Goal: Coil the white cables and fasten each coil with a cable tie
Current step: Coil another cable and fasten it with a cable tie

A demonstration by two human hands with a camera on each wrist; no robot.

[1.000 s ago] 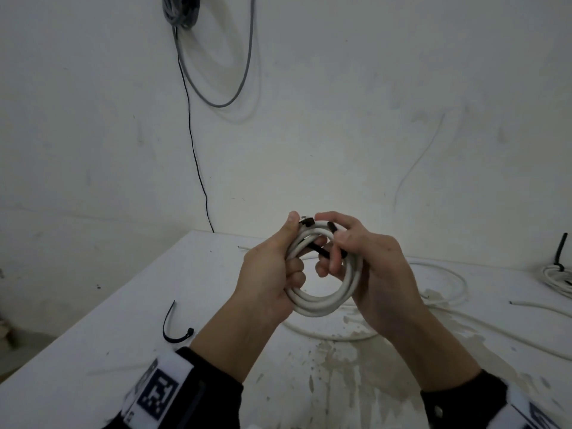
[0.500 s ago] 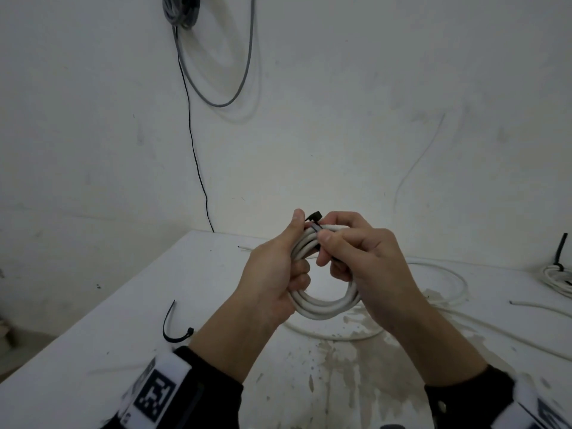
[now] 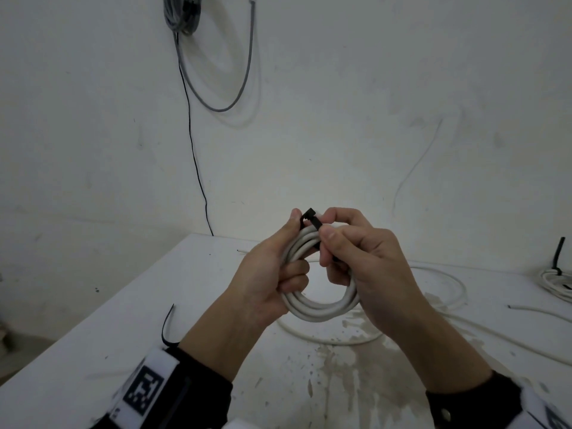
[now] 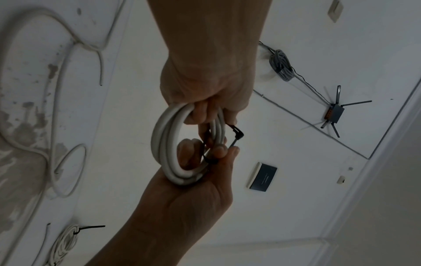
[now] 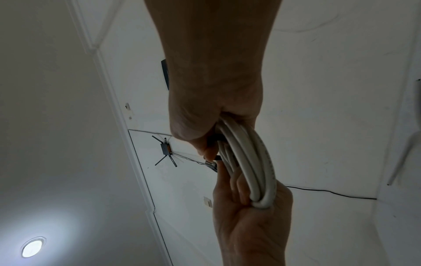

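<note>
Head view: white cable coil (image 3: 322, 308), several loops, gripped by left hand (image 3: 266, 274) & right hand (image 3: 368, 274) w/ black cable tie (image 3: 312, 219).

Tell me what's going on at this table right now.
A person is bundling white cable. The left hand grips one side of a white cable coil held above the table, and the right hand holds the other side while pinching a black cable tie bent over the top of the coil. The tie does not look cinched yet. More loose white cable lies on the table, and a finished tied coil sits at the far right.
</note>
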